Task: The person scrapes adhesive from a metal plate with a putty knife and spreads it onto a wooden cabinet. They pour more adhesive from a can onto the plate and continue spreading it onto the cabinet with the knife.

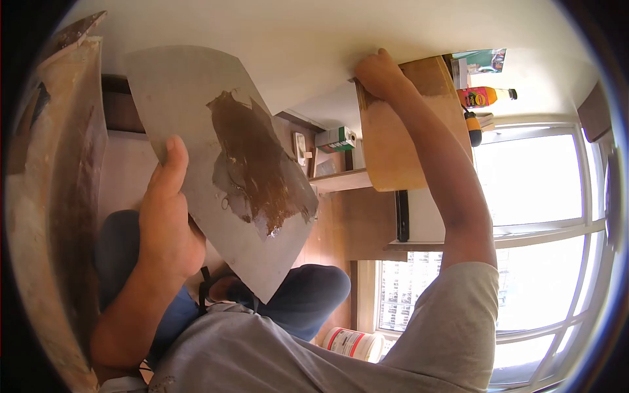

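The left hand (169,219), left of centre, grasps the edge of a grey sheet (173,98) that slants across the middle of the frame, bearing a patch of brown paste (255,157). The right hand (378,73), upper centre, is curled at the top of a tan panel (392,144); from where I stand, I cannot tell whether it grips anything. Right of the panel is a capped bottle (480,97); left of it, a green-and-white box (336,139). A white bucket (354,344) appears at lower centre.

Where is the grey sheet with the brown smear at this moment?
In the head view, the grey sheet is left of centre, gripped at its left edge by the left hand, left of the green-and-white box.
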`<action>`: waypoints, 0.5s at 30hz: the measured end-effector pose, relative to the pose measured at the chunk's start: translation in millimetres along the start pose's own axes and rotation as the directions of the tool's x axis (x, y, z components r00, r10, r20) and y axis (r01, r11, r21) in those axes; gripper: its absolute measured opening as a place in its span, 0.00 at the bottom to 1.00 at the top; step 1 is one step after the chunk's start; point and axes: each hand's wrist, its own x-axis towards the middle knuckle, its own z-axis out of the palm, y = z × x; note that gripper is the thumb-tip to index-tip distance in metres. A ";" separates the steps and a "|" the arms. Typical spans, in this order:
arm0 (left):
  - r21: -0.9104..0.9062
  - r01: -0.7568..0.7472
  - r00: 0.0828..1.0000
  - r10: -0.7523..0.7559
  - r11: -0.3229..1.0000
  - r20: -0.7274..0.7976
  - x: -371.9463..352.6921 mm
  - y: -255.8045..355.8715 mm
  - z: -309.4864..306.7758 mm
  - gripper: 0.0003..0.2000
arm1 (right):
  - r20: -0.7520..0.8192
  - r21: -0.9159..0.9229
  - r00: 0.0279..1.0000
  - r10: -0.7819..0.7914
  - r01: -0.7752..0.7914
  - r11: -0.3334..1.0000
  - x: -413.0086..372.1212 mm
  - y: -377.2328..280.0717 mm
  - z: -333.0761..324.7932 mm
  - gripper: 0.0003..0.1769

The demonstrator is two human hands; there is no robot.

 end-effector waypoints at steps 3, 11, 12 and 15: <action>0.013 0.015 1.000 -0.015 1.000 0.009 0.1 0.0 -5.7 0.27 | -0.014 0.014 0.999 -0.030 0.030 0.999 -3.1 0.7 1.8 0.08; -0.023 -0.021 0.999 0.022 1.000 0.025 2.4 -6.1 -9.6 0.28 | -0.112 0.000 0.991 -0.069 0.069 0.998 12.1 10.3 4.7 0.06; -0.024 -0.024 0.999 0.025 0.999 0.023 2.8 -5.7 -9.5 0.28 | -0.132 0.004 0.989 -0.060 0.061 0.998 14.8 7.6 6.6 0.07; -0.046 -0.012 0.999 0.014 0.999 0.040 3.5 -5.6 -9.0 0.29 | -0.134 0.032 0.990 -0.045 0.049 0.998 22.1 5.1 9.2 0.07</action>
